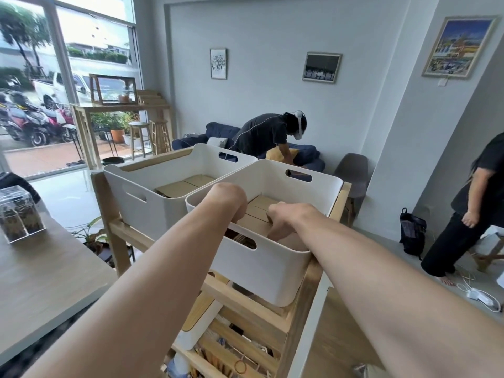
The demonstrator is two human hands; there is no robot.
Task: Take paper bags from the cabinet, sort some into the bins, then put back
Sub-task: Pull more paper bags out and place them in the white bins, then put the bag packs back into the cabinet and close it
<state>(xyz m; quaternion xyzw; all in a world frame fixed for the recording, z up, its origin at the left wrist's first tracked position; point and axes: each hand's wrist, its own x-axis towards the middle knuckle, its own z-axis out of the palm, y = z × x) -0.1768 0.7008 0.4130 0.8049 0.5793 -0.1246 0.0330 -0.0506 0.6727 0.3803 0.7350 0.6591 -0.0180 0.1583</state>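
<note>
Two white bins stand side by side on top of a wooden cabinet (338, 203). Both my hands reach down into the near right bin (261, 266). Flat brown paper bags (259, 211) lie in it. My left hand (231, 200) is bent over the bin's near rim, its fingers hidden inside. My right hand (283, 216) has its fingers curled down onto the bags, pinching their edge. The far left bin (152, 208) holds more flat brown paper bags (185, 185).
A grey table (41, 282) with a clear box (20, 214) is at my left. The cabinet's lower shelves (240, 342) hold white containers and clutter. A person bends over a sofa behind the bins; another person stands at the right near a black bag (411, 231).
</note>
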